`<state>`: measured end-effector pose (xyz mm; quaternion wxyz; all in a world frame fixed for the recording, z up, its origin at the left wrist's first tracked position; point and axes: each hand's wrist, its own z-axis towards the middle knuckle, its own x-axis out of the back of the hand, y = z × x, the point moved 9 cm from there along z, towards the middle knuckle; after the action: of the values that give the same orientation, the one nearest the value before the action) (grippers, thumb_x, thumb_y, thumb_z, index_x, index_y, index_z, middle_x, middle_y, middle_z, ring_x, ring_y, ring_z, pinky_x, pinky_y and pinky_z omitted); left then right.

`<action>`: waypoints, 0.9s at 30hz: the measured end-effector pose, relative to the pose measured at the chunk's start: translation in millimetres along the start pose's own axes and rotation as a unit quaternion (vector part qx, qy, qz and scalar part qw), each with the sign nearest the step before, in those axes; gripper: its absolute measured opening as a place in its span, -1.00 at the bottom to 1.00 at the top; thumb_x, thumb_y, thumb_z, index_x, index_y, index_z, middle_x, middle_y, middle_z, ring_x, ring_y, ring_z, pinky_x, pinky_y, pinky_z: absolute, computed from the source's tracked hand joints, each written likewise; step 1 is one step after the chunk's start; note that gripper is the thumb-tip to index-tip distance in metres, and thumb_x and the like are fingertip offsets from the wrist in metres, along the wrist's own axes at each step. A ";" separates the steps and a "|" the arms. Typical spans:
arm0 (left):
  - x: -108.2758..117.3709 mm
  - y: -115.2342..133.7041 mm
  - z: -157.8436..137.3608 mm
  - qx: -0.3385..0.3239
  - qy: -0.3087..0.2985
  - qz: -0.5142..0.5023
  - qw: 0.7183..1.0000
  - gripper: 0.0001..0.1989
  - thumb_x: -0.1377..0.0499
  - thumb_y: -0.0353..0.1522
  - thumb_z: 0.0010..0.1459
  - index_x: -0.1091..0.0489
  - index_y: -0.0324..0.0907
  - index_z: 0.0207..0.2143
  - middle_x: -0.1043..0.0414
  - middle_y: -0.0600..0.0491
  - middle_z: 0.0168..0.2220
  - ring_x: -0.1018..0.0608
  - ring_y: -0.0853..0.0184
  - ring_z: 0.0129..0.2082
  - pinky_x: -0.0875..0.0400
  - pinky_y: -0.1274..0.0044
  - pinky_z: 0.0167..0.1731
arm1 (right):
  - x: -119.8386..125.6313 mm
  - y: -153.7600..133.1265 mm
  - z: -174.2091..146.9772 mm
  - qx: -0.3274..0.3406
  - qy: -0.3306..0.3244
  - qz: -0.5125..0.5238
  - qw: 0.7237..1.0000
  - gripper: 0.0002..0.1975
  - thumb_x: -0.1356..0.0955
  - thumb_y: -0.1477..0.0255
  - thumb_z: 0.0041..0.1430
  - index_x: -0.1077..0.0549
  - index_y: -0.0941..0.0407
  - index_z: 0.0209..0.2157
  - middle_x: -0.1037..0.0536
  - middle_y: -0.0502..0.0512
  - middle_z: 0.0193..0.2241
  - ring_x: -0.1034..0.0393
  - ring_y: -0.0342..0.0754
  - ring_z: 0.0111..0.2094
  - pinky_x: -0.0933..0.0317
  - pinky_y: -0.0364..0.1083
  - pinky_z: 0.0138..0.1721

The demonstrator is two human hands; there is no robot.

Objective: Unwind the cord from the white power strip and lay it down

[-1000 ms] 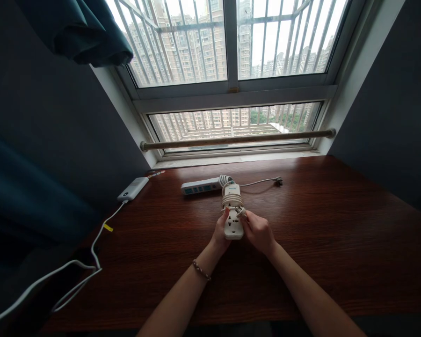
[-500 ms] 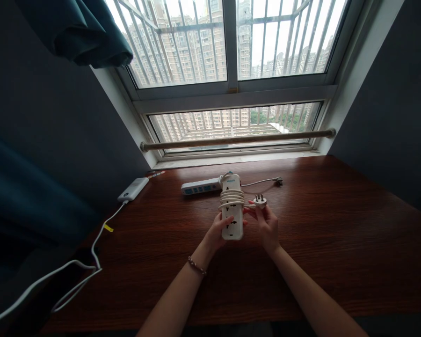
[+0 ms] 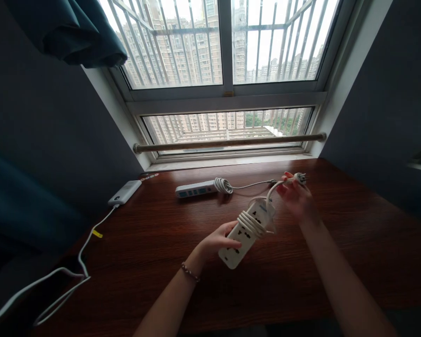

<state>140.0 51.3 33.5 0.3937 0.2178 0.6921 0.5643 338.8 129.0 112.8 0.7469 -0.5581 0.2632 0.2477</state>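
My left hand [image 3: 219, 241] grips the lower end of a white power strip [image 3: 233, 255], held tilted above the table with its sockets facing up. A white cord [image 3: 250, 225] is wound in several turns around the strip's middle. From its far end the cord runs up to a plug [image 3: 300, 178] with metal pins pointing right. My right hand [image 3: 296, 199] is closed on the plug end, with fingers around the cord just behind the plug. The strip's underside and the left fingers beneath it are hidden.
Behind lies a second power strip [image 3: 196, 189] with blue sockets and a coiled cord [image 3: 223, 186]. A white adapter box [image 3: 125, 192] with a white cable [image 3: 87, 238] sits at the left edge of the wooden table [image 3: 154, 224]. A rail [image 3: 231, 142] crosses the window.
My right hand has moved up and right with the plug, drawing a length of cord off the strip. The held strip has swung from upright to slanting right.
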 end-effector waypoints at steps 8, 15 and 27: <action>17.7 3.0 7.0 -0.068 0.133 -0.023 0.989 -0.51 -0.27 -0.33 -0.09 -0.26 -0.27 -0.09 -0.42 -0.09 -0.27 -0.49 0.26 -0.40 -0.36 0.50 -0.43 | -71.0 24.0 -63.8 0.017 -0.070 -0.199 0.977 -0.23 -0.46 0.38 -0.19 -0.11 -0.01 0.07 -0.40 0.01 -0.34 -0.39 -0.08 -0.39 -0.34 -0.04 -0.32; 24.4 12.7 2.8 -0.110 0.196 -0.002 0.974 -0.53 -0.26 -0.35 -0.05 -0.22 -0.24 -0.07 -0.42 -0.06 -0.26 -0.49 0.26 -0.39 -0.36 0.48 -0.37 | -73.6 44.4 -74.6 0.065 -0.012 -0.571 0.818 -0.07 -0.37 0.53 -0.15 0.19 0.04 0.20 -0.38 0.11 -0.26 -0.34 -0.06 -0.42 -0.27 -0.07 -0.39; 14.6 23.2 0.9 -0.106 0.143 0.014 0.984 -0.36 -0.26 -0.40 -0.05 -0.10 -0.19 0.09 -0.36 -0.07 -0.12 -0.44 0.25 -0.22 -0.31 0.51 -0.27 | -63.4 31.6 -79.2 0.141 0.035 -0.568 0.810 -0.32 -0.34 0.40 -0.04 -0.05 0.06 0.13 -0.45 0.04 -0.32 -0.31 -0.14 -0.52 -0.24 -0.16 -0.48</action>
<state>128.7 68.9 51.2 0.3038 0.1019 0.6746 0.6651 261.7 55.8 114.1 0.8151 -0.5050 -0.0434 -0.2804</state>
